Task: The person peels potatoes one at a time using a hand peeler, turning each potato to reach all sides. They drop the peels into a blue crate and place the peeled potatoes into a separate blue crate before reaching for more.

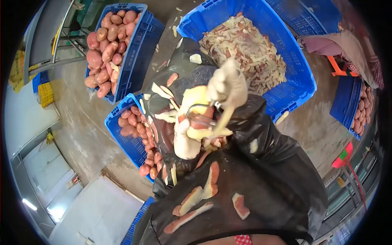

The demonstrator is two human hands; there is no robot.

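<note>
My right hand (pixel 229 83), in a pale glove and blurred by motion, is closed on a peeler (pixel 195 107) with a curved metal frame. The peeler lies against a large potato (pixel 195 97), partly bare yellow flesh and partly red skin. My left hand (pixel 187 141), also in a pale glove, grips the potato from its lower side. A long strip of peel (pixel 223 118) hangs below my right hand. More peel strips (pixel 211 179) lie on the black plastic apron (pixel 261 183) over my lap and sleeves.
A big blue crate (pixel 308 77) ahead holds a heap of peelings (pixel 249 49). Red potatoes (pixel 110 49) fill a blue crate (pixel 141 49) at upper left; another potato crate (pixel 122 143) stands by my left arm. At right are another person's sleeve (pixel 343 45) and a potato crate (pixel 343 102).
</note>
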